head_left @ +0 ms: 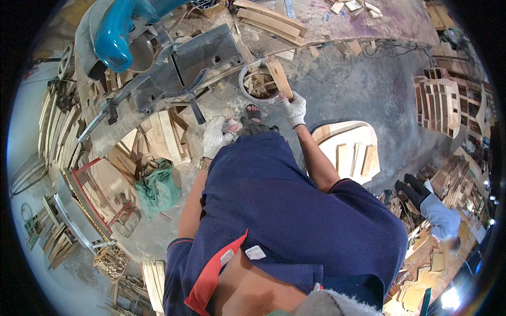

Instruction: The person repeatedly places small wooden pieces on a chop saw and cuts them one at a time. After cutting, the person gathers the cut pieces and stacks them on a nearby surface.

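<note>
My right hand (295, 110), in a white knit glove, grips the near end of a short flat wooden board (278, 77). The board slants up and away, its far part beside the rim of a round bucket (243, 87) that has wood offcuts (258, 84) in it. My left hand (215, 136), also gloved, hangs beside my left leg with bare fingertips showing. Its fingers look loosely apart, and I see nothing in them. Ahead and to its left stands a miter saw with a teal handle (113, 45) and a grey metal fence (211, 52).
On the right, a pale rounded seat-shaped panel (345, 129) carries several wood strips (356, 158). Stacked slatted wooden parts (437, 102) stand farther right, near another person (440, 213). Planks (168, 134) and a green cloth (158, 189) lie at left. Cables (390, 50) run along the bench edge.
</note>
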`<state>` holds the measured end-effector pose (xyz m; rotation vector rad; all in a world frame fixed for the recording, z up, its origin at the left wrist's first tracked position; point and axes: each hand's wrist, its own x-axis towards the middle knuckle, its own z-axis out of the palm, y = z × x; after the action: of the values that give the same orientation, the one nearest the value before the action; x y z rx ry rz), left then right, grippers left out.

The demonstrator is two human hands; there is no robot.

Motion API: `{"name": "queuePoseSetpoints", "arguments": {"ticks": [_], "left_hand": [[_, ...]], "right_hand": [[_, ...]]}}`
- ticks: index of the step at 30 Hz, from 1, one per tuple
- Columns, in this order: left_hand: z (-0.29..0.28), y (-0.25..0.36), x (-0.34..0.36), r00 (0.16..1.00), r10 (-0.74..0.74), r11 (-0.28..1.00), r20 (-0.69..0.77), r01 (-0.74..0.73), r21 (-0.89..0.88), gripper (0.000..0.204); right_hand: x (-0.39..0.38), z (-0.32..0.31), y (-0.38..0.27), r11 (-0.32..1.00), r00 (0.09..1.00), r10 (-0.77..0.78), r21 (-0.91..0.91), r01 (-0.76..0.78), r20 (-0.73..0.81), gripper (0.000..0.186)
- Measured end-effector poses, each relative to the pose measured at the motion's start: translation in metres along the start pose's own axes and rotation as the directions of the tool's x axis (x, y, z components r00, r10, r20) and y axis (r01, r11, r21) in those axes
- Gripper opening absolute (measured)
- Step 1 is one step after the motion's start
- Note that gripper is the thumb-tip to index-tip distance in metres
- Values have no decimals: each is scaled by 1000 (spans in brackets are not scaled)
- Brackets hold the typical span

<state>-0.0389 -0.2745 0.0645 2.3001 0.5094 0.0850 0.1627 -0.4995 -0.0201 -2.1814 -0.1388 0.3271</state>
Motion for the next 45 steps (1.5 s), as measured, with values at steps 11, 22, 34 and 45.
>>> {"name": "queuePoseSetpoints", "arguments": {"ticks": [11,22,34,45], "left_hand": [[-1,-3,8,994,-47,999,97,47,5,32],[1,-11,9,985,-10,999,170,3,37,37],[3,4,26,963,-97,739,252,239,-630,49],[-51,-46,23,791,-454,848,-410,242,-472,47]], "right_hand": [[31,-15,-63,985,985,171,-18,-170,40,51],[-21,44,99,839,752,544,-275,-470,372,51],[0,49,-85,607,937,192,715,-346,291,38],[9,197,-216,512,705,125,563,-649,698,18]]}}
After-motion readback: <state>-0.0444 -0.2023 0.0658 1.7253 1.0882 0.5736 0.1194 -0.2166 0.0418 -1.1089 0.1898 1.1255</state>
